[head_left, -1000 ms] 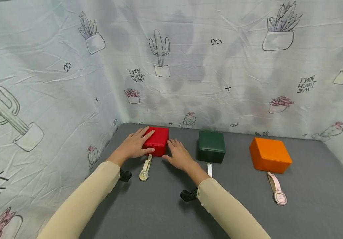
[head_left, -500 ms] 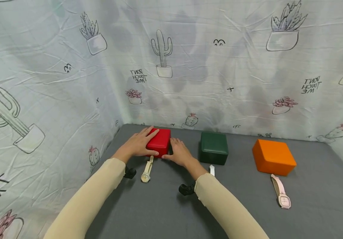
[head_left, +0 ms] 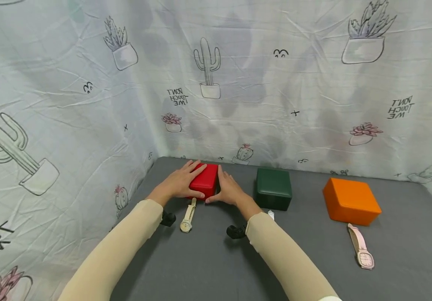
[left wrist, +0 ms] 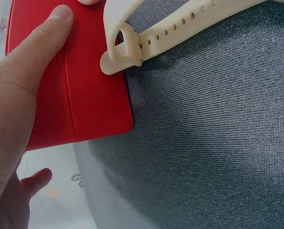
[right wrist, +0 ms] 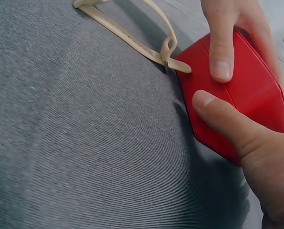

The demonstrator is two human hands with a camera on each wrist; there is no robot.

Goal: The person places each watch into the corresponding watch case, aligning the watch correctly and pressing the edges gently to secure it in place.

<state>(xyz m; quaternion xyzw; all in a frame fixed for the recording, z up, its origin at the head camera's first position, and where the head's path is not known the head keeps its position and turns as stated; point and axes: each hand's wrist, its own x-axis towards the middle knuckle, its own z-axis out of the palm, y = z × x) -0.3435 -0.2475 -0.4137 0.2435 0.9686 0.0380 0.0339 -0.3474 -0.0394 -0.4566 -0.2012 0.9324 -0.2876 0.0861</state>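
A red box (head_left: 206, 177) with a seam round its front stands at the back left, held between both hands. My left hand (head_left: 180, 182) lies over its left side and top, thumb (left wrist: 41, 50) on the front face. Along the right side stretch the fingers of my right hand (head_left: 231, 190); its thumb (right wrist: 223, 114) presses the front, close below the left thumb in the right wrist view. A cream wristwatch (head_left: 188, 215) lies before the box, its buckled strap (left wrist: 170, 31) reaching the lower front edge. The far fingertips are partly hidden.
To the right stand a dark green box (head_left: 274, 188) and an orange box (head_left: 351, 200). A pink wristwatch (head_left: 361, 246) lies in front of the orange one. A white strap (head_left: 271, 214) shows beside my right forearm. A patterned cloth (head_left: 253, 83) hangs behind the grey table (head_left: 200, 267).
My right hand has come in against the red box, its thumb moving onto the front face. My left hand stays on the box. The head view has shifted slightly.
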